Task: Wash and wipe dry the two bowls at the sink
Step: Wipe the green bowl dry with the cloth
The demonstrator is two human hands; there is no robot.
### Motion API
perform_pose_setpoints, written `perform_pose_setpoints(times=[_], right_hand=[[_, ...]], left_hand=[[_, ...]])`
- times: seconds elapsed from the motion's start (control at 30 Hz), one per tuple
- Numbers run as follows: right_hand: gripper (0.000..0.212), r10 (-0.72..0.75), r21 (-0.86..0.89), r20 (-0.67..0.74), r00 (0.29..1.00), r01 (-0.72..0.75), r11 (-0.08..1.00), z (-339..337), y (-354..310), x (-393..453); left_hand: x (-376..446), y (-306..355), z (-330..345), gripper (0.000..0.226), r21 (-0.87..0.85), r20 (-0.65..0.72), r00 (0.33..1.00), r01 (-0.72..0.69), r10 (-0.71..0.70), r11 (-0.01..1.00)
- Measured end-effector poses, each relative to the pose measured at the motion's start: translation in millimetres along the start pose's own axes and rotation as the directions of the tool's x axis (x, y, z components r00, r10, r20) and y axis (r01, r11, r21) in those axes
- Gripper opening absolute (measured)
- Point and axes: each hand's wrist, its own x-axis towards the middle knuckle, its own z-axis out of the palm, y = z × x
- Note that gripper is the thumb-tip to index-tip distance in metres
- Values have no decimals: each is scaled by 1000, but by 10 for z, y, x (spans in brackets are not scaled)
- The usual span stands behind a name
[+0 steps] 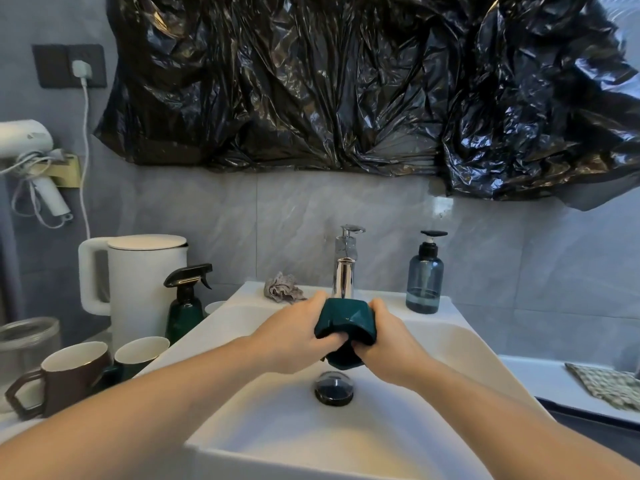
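A dark green faceted bowl (348, 318) is held upside down over the white sink (263, 441), just below the chrome tap (344, 271). A second dark green piece (343, 356) shows beneath it between my hands; whether it is the other bowl I cannot tell. My left hand (294, 332) grips the bowl's left side with fingers curled under the rim. My right hand (389, 336) grips the right side the same way. No water stream is visible from the tap.
A crumpled grey cloth (282, 287) lies on the sink's back ledge left of the tap, a blue soap dispenser (425, 275) to its right. Left of the sink stand a spray bottle (185, 303), white kettle (138, 285), mugs (69, 375) and glass jar (26, 344). A patterned cloth (606, 384) lies far right.
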Motion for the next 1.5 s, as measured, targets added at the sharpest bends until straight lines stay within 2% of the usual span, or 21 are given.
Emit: perform_pose_setpoints(times=[0.1, 0.17, 0.27, 0.33, 0.4, 0.47, 0.67, 0.9, 1.0, 1.1, 1.23, 1.37, 1.5], right_hand=[[38, -19, 41, 33, 999, 18, 999, 33, -86, -19], [44, -23, 91, 95, 995, 15, 996, 99, -138, -33], [61, 4, 194, 257, 966, -56, 979, 186, -203, -79], [77, 6, 131, 365, 931, -57, 990, 184, -269, -98], [88, -2, 12, 377, 926, -3, 1000, 150, -340, -48], [92, -26, -57, 305, 952, 46, 997, 126, -418, 96], [74, -90, -236, 123, 988, 117, 965, 316, -642, 918], [46, -28, -75, 130, 991, 38, 996, 735, -675, 1451], [49, -6, -47, 172, 985, 14, 999, 840, -585, 1471], [53, 1, -114, 171, 985, 19, 993, 793, -523, 1421], [32, 24, -283, 143, 989, 17, 959, 658, -511, 1321], [10, 41, -334, 75, 996, -14, 943, 462, -445, 1097], [24, 109, -248, -8, 994, -108, 963, 217, -300, 776]], left_hand=[[-6, -24, -147, 37, 165, -23, 987, -156, 162, 974], [-42, -112, -171, 27, 191, -51, 981, -177, 189, 966], [-110, -271, -199, 22, 232, -42, 992, -109, 122, 967], [-116, -369, -245, 28, 287, -47, 995, -73, 90, 955], [-113, -429, -283, 32, 304, -82, 995, -22, 49, 953], [-111, -472, -299, 33, 304, -127, 992, 26, 14, 952], [-126, -670, -307, 41, 361, -191, 979, 135, -68, 923], [-121, -783, -274, 39, 399, -148, 980, 182, -132, 899], [-115, -777, -243, 38, 446, -120, 987, 153, -111, 882], [-117, -763, -222, 45, 460, -77, 992, 125, -101, 879], [-125, -735, -228, 43, 449, -99, 992, 115, -79, 886], [-160, -688, -254, 34, 476, -78, 995, 86, -56, 875], [-188, -641, -231, 33, 405, -88, 994, 98, -68, 909]])
